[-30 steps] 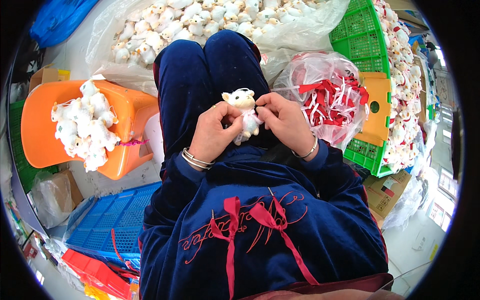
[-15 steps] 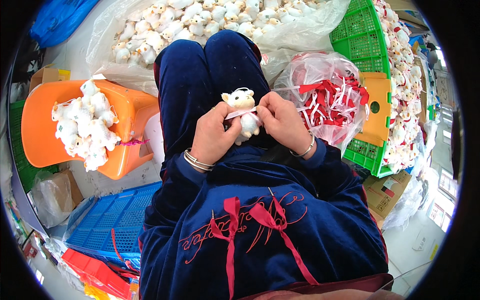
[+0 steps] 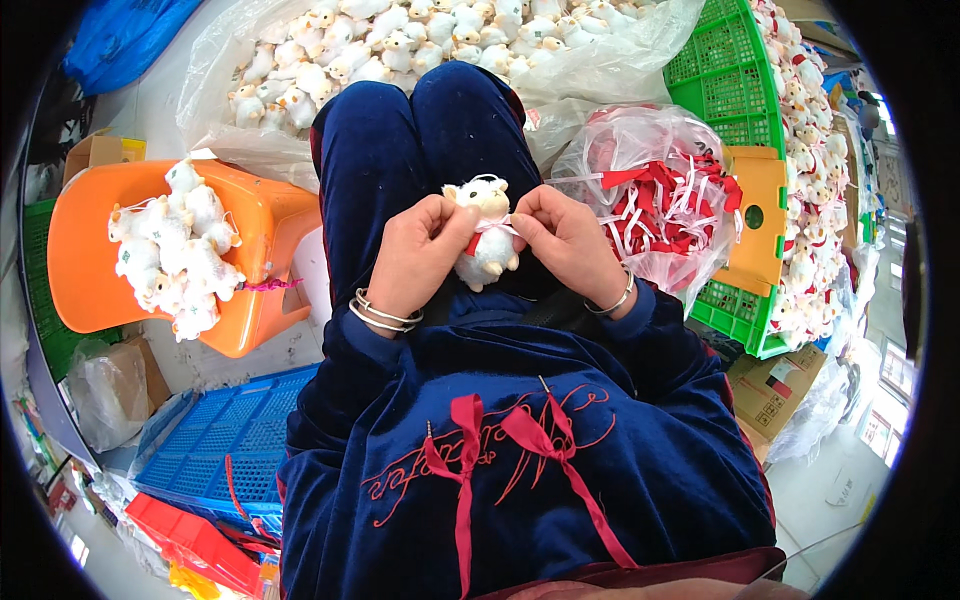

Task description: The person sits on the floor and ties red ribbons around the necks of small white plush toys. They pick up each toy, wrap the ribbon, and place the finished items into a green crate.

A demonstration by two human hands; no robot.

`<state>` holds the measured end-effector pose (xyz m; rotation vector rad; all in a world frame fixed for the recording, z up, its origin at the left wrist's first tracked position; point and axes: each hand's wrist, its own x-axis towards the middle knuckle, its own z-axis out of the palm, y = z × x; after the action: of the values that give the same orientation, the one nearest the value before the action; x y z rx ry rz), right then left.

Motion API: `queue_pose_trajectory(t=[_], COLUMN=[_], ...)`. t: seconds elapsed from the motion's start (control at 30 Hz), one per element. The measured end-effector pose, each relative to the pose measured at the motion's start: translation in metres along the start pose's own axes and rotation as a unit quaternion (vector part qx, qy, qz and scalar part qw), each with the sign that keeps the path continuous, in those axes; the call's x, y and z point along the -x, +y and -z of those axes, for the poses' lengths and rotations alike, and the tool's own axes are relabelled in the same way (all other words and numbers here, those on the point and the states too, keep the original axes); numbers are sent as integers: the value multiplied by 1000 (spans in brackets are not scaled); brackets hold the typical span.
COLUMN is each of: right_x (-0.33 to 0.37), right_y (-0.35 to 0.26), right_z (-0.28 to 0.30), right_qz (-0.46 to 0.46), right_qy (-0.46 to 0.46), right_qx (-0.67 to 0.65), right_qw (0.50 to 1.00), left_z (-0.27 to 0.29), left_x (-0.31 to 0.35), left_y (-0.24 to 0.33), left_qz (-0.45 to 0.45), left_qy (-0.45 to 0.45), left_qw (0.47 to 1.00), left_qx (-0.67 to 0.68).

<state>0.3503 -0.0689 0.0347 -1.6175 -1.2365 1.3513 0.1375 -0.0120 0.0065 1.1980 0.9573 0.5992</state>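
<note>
Plush toy [image 3: 488, 254]: lying between my two hands above my lap, belly facing up at me
Long axis: running fore and aft, head pointing toward my knees, feet pointing back at my body
Pale ribbon [image 3: 497, 224]: crossing the neck sideways, square to that axis, its right end reaching my right fingertips
Left hand [image 3: 415, 255]: sitting nearer, overlapping the toy's side; thumb and forefinger are pinching the neck edge, and I cannot tell whether ribbon is caught there
Right hand [image 3: 572, 245]: pinching the ribbon end beside the neck
Red cloth [image 3: 473, 243]: showing just beside my left thumb
Dark blue trousers [image 3: 370, 150]: forming the surface below; I cannot tell whether the toy is resting on them
Orange chair [image 3: 80, 260]: standing to my left, bearing white toys [image 3: 170, 250]
Clear bag [image 3: 600, 140]: lying to my right, holding red ribbons [image 3: 655, 190]
Toy heap [image 3: 440, 35]: spreading beyond my knees
</note>
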Motion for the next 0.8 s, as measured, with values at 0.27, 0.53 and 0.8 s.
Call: queue_pose_trajectory(t=[0.27, 0.53, 0.8], right_x=[1, 5, -19], right_y=[5, 10, -8], right_z=[1, 2, -6], right_qz=[-17, 29, 114], right_qy=[-33, -74, -70], right_qx=[-2, -10, -32], right_qw=[999, 997, 991], left_z=[-5, -17, -11], left_x=[14, 36, 25], left_y=[16, 4, 9], left_qz=[-48, -135, -52], left_qy=[10, 46, 76], left_qw=[989, 965, 988], left_qx=[-137, -220, -125])
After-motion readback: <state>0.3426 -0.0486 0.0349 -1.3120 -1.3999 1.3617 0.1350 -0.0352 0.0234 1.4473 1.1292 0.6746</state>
